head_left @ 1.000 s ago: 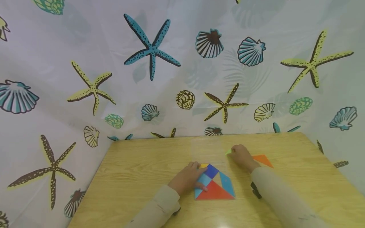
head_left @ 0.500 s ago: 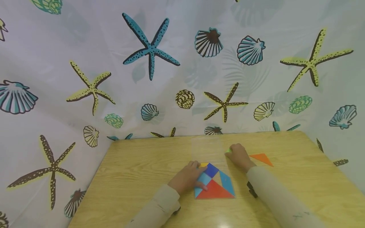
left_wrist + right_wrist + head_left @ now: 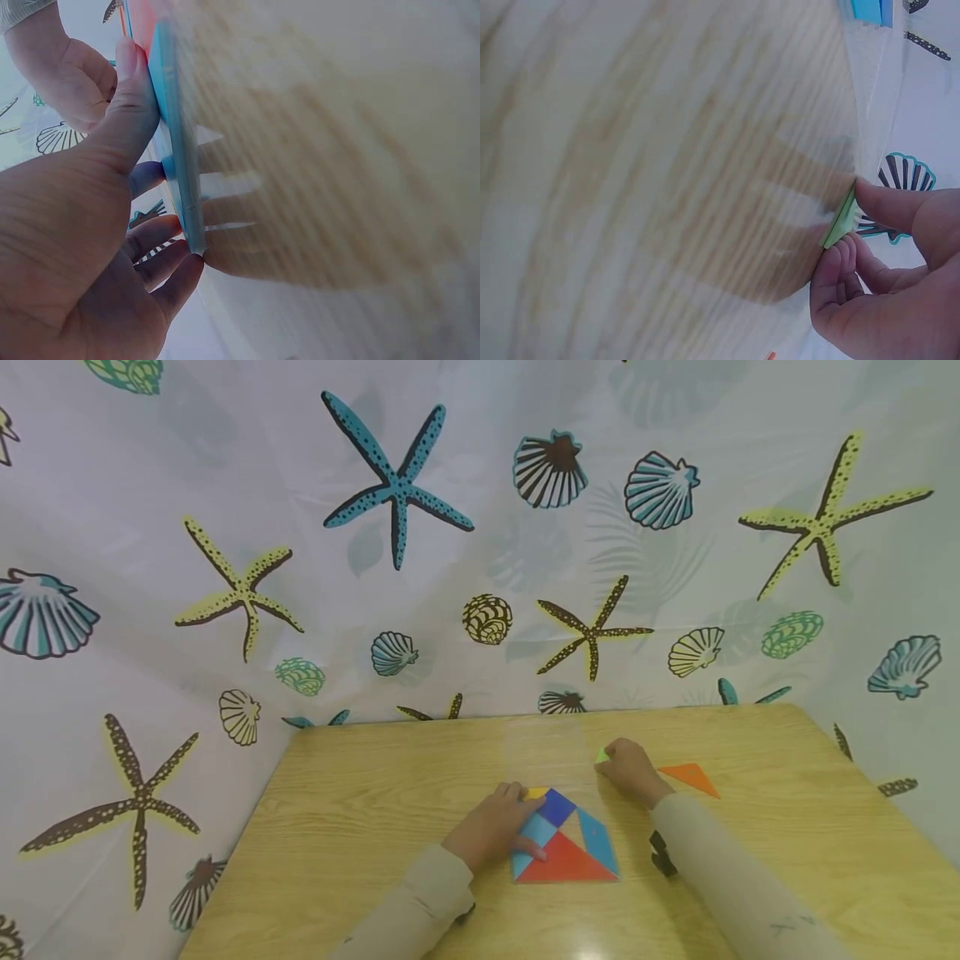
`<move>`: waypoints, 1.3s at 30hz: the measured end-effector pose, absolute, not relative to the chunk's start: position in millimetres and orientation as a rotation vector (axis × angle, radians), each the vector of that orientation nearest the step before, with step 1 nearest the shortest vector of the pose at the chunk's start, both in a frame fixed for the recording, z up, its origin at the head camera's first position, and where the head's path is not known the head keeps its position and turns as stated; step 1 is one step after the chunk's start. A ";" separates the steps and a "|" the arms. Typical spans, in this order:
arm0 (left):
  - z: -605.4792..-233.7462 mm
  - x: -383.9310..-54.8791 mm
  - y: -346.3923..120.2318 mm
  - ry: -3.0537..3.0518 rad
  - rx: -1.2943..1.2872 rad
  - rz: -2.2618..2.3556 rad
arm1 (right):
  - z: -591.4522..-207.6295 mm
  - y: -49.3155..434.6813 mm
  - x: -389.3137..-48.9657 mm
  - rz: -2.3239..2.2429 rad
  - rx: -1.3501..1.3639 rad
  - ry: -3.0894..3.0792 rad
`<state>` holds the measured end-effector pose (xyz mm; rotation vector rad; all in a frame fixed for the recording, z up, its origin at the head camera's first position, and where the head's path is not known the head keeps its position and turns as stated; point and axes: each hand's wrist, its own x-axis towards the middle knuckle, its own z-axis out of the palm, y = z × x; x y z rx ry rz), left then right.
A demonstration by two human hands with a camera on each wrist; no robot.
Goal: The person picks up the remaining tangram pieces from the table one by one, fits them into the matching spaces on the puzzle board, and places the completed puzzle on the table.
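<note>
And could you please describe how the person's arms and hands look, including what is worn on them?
The left sleeve and right sleeve are long and pale beige; the right one has small dark marks on it. Near its cuff shows a small black object, too unclear to identify. The left hand and right hand wear no gloves.

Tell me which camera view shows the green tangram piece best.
The right wrist view: the green tangram piece appears largest there, pinched between thumb and fingers of the right hand, though partly covered. The head view shows only a small green bit beside that hand. In the left wrist view I can't make it out.
</note>
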<state>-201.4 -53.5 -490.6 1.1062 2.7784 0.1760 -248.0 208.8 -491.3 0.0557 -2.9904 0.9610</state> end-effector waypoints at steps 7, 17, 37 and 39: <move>-493.1 -203.4 -53.2 2.774 1.091 0.181 | -493.8 209.9 -248.0 1.080 0.005 -2.980; -493.3 -201.3 -52.4 2.781 1.101 0.194 | -495.5 218.4 -239.5 1.220 0.034 -2.837; -498.2 -205.8 -53.4 2.778 1.088 0.199 | -494.7 241.1 -215.8 1.531 0.019 -2.721; -498.2 -205.7 -53.2 2.780 1.094 0.199 | -494.0 243.5 -211.0 1.628 -0.002 -2.708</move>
